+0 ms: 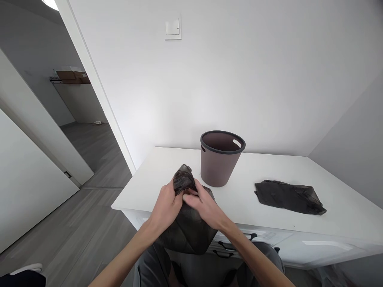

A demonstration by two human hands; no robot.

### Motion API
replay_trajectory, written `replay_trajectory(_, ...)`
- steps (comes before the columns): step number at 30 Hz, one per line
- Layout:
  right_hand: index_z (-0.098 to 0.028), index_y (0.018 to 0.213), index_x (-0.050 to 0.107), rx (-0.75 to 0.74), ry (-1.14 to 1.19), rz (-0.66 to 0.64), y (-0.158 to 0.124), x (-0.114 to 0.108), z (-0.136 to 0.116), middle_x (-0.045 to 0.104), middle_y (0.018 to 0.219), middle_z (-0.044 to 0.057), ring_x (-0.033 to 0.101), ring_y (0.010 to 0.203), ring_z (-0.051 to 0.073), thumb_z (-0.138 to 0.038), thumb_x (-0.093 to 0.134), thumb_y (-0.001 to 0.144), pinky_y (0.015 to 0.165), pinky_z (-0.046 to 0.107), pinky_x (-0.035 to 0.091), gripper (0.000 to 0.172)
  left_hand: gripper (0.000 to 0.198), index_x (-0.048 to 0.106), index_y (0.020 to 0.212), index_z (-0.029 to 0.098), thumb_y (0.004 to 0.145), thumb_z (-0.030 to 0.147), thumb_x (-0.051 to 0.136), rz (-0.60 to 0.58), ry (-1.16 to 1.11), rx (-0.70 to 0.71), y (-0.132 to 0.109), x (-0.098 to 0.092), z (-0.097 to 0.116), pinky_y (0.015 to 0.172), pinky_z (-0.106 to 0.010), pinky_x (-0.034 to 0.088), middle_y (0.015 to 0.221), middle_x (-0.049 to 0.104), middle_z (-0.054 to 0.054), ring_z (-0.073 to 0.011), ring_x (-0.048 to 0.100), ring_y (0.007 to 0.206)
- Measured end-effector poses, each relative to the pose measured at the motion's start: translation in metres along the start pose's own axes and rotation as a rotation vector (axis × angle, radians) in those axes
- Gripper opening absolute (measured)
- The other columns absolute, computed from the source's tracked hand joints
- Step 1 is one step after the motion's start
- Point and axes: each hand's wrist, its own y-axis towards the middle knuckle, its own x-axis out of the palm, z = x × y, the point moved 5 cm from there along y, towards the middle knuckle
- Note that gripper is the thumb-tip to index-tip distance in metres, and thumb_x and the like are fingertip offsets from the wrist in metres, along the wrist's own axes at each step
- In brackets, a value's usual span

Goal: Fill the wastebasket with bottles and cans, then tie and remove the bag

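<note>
A thin black trash bag (191, 229) hangs from both my hands over the front edge of the white cabinet top. My left hand (167, 203) grips its bunched upper part from the left. From the other side my right hand (205, 205) pinches the same gathered plastic, thumb and fingers close together. The fingertips of both hands nearly meet and are partly hidden in the folds. Just behind them stands an upright brownish-purple trash can (220, 167) with a dark rim and cut-out handles. No bag lines its visible inside.
Another black bag, folded flat (289, 197), lies on the right of the white cabinet top (338, 199). Drawers with black handles (224, 255) are below. A light switch (172, 28) is on the wall, and a doorway opens at left. A shoe (26, 269) shows bottom left.
</note>
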Motion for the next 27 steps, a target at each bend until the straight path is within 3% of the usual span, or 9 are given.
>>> replay_trajectory(2, -0.025, 0.115, 0.068, 0.028, -0.069, -0.051, -0.003, 0.008, -0.003, 0.072, 0.115, 0.006, 0.066, 0.110, 0.030, -0.046, 0.082, 0.080, 0.095, 0.043, 0.052, 0.043, 0.009, 0.053, 0.082, 0.025, 0.084, 0.016, 0.053, -0.013, 0.108, 0.045, -0.001, 0.007, 0.001, 0.059, -0.030, 0.037, 0.068, 0.059, 0.001, -0.0196, 0.050, 0.059)
replay_trajectory(4, -0.024, 0.103, 0.070, 0.052, -0.065, -0.034, -0.002, 0.013, -0.002, 0.074, 0.103, 0.005, 0.068, 0.106, 0.031, -0.048, 0.082, 0.081, 0.093, 0.042, 0.053, 0.035, 0.014, 0.051, 0.081, 0.026, 0.082, 0.013, 0.056, 0.012, 0.255, 0.094, -0.003, 0.012, 0.003, 0.055, -0.030, 0.032, 0.061, 0.052, 0.003, -0.0180, 0.044, 0.051)
replay_trajectory(6, -0.024, 0.097, 0.070, 0.079, 0.027, 0.065, 0.001, 0.014, 0.002, 0.074, 0.096, 0.005, 0.068, 0.106, 0.029, -0.056, 0.070, 0.091, 0.094, 0.040, 0.053, 0.032, 0.017, 0.051, 0.082, 0.026, 0.082, 0.010, 0.057, 0.028, 0.371, 0.130, -0.005, 0.015, 0.004, 0.055, -0.031, 0.031, 0.061, 0.050, 0.002, -0.0191, 0.046, 0.049)
replay_trajectory(9, -0.024, 0.097, 0.072, 0.152, 0.133, 0.234, 0.003, 0.010, 0.015, 0.075, 0.096, 0.006, 0.068, 0.108, 0.028, -0.067, 0.056, 0.096, 0.096, 0.038, 0.053, 0.046, 0.016, 0.054, 0.097, 0.024, 0.087, 0.012, 0.055, -0.051, 0.448, 0.115, -0.008, 0.018, 0.000, 0.060, -0.034, 0.039, 0.072, 0.062, -0.004, -0.0268, 0.061, 0.062)
replay_trajectory(12, -0.024, 0.104, 0.071, 0.206, 0.202, 0.334, 0.003, 0.006, 0.027, 0.075, 0.103, 0.008, 0.069, 0.107, 0.028, -0.073, 0.056, 0.093, 0.091, 0.037, 0.055, 0.052, 0.024, 0.049, 0.118, 0.025, 0.094, 0.019, 0.051, -0.148, 0.332, 0.086, -0.014, 0.014, -0.005, 0.073, -0.037, 0.047, 0.097, 0.072, -0.008, -0.0300, 0.070, 0.086)
replay_trajectory(15, -0.025, 0.110, 0.068, 0.250, 0.276, 0.386, 0.002, 0.001, 0.038, 0.074, 0.109, 0.008, 0.070, 0.104, 0.028, -0.076, 0.059, 0.089, 0.083, 0.035, 0.057, 0.056, 0.029, 0.039, 0.123, 0.027, 0.097, 0.020, 0.051, -0.193, 0.083, 0.076, -0.020, 0.008, -0.011, 0.086, -0.037, 0.048, 0.106, 0.071, -0.005, -0.0247, 0.069, 0.101)
replay_trajectory(20, -0.022, 0.104, 0.067, 0.218, 0.206, 0.287, 0.002, -0.012, 0.043, 0.071, 0.090, 0.006, 0.068, 0.081, 0.023, -0.074, 0.060, 0.090, 0.074, 0.034, 0.057, 0.055, 0.023, 0.028, 0.107, 0.028, 0.102, 0.029, 0.052, -0.320, -0.312, -0.021, -0.022, 0.002, -0.017, 0.085, -0.034, 0.046, 0.080, 0.063, 0.006, -0.0169, 0.064, 0.083)
replay_trajectory(25, -0.024, 0.080, 0.067, -0.128, -0.180, -0.116, -0.003, -0.014, 0.004, 0.065, 0.078, 0.001, 0.060, 0.076, 0.018, -0.054, 0.050, 0.103, 0.076, 0.032, 0.052, 0.042, 0.030, 0.029, 0.110, 0.029, 0.097, 0.030, 0.056, -0.322, -0.535, -0.206, -0.015, -0.003, -0.021, 0.071, -0.028, 0.040, 0.072, 0.055, 0.010, -0.0134, 0.054, 0.071)
replay_trajectory(27, -0.024, 0.086, 0.071, -0.249, -0.294, -0.162, -0.006, -0.015, -0.007, 0.069, 0.084, 0.001, 0.062, 0.079, 0.018, -0.043, 0.052, 0.104, 0.078, 0.032, 0.051, 0.033, 0.030, 0.031, 0.110, 0.029, 0.096, 0.031, 0.058, -0.276, -0.550, -0.239, -0.012, -0.005, -0.022, 0.068, -0.027, 0.037, 0.070, 0.051, 0.011, -0.0121, 0.049, 0.068)
